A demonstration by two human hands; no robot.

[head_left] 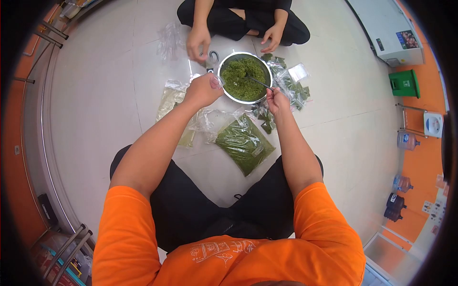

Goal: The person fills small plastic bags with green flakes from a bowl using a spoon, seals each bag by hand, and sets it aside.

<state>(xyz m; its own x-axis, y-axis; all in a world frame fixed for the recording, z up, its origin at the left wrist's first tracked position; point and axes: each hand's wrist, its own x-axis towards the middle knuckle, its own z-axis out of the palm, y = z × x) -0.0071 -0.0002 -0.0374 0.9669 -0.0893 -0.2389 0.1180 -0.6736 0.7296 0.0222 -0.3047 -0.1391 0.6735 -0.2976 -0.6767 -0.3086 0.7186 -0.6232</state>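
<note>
I observe a person in an orange shirt seated on the tiled floor, a metal bowl set before them. The bowl holds a green, crumbly mass. A dark-handled utensil slants across the bowl's rim, its far end in the mass. The right hand is at the rim, fingers clamped on the utensil's handle. The left hand is just beside the bowl on the opposite side, curled, with clear plastic film showing at the knuckles; I cannot tell whether its fingers grip that film.

Between the person's legs and the bowl lies a large clear bag filled with green material. To the bowl's right, small green-filled packets lie in a loose heap. A pale bag lies to its left.

Across the bowl sits a second person in dark clothing. One hand of theirs reaches down near the bowl's far left; the other hand is above the packets, fingers apart.
</note>
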